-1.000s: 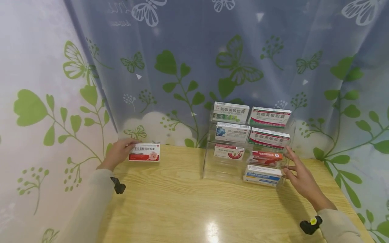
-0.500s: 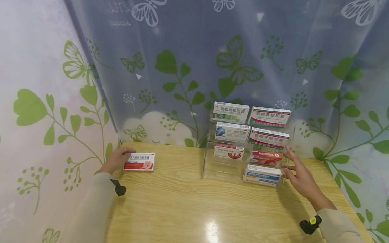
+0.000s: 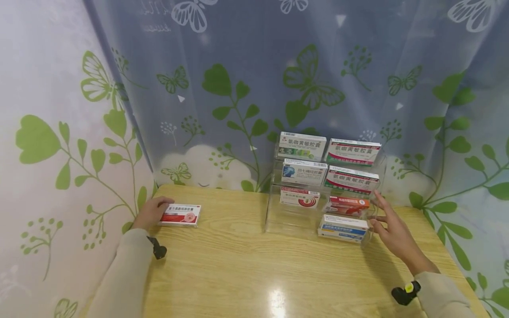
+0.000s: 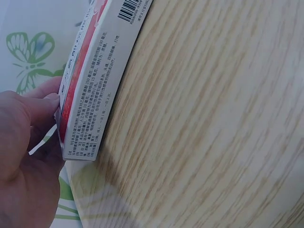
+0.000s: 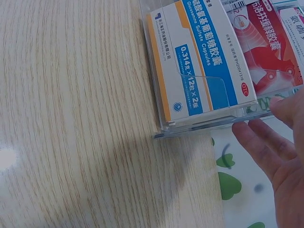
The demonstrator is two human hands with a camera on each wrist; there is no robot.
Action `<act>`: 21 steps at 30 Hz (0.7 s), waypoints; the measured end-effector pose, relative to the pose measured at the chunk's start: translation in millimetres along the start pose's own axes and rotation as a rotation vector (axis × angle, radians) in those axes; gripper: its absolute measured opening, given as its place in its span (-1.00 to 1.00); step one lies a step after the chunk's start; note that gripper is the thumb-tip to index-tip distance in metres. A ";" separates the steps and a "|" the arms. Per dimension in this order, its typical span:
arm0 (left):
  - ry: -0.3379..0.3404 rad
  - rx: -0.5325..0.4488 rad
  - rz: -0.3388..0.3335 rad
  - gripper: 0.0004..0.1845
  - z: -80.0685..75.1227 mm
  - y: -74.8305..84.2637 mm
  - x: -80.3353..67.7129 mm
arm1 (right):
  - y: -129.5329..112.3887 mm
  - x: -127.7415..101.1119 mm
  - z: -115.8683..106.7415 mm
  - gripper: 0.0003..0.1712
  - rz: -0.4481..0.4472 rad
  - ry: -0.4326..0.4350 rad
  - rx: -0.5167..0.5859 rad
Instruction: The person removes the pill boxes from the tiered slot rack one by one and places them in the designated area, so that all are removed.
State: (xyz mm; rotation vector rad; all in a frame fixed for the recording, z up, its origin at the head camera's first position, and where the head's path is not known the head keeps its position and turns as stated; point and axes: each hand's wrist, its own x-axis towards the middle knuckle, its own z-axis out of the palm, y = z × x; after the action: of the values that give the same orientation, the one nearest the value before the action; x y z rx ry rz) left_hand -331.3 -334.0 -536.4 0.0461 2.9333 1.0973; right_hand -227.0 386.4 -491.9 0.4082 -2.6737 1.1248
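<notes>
At the table's left, my left hand (image 3: 150, 213) grips the left end of a white and red medicine box (image 3: 180, 215). In the left wrist view, thumb and fingers pinch that box (image 4: 92, 90) by its end, its printed side close to the wood. My right hand (image 3: 397, 234) has its fingers spread along the right side of a clear display rack (image 3: 270, 221). In the right wrist view, fingertips (image 5: 242, 130) are right at the rack's side wall, beside a blue, white and orange box (image 5: 202, 61). Part of that hand is cut off by the frame.
Several medicine boxes stand on the rack's tiers, among them a white and green box (image 3: 301, 146) at the top and a red box (image 3: 347, 205) lower right. A patterned curtain (image 3: 246, 79) hangs behind the wooden table (image 3: 238, 274).
My left hand has brought the white and red box leftward and nearer, down to the tabletop. My right hand has stayed at the rack's side.
</notes>
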 end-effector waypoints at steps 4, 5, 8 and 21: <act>0.007 -0.007 0.004 -0.65 1.6 -0.7 -0.8 | 2.1 0.8 0.9 0.08 0.005 0.005 -0.004; 0.010 -0.004 0.006 -0.65 2.1 -0.9 -1.0 | 2.7 1.0 1.2 0.08 0.006 0.004 -0.004; 0.016 -0.008 -0.010 -0.65 3.4 -2.2 -1.3 | 4.1 1.7 1.5 0.07 0.003 0.005 -0.006; 0.035 0.015 0.042 -0.61 -2.5 12.7 0.7 | 2.1 1.0 0.3 0.08 -0.004 0.009 -0.007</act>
State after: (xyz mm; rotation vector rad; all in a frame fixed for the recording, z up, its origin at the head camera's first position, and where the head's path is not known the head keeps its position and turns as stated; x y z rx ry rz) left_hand -331.8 -326.1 -526.2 0.0894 2.9852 1.0922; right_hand -228.7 387.4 -493.2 0.4063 -2.6671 1.1125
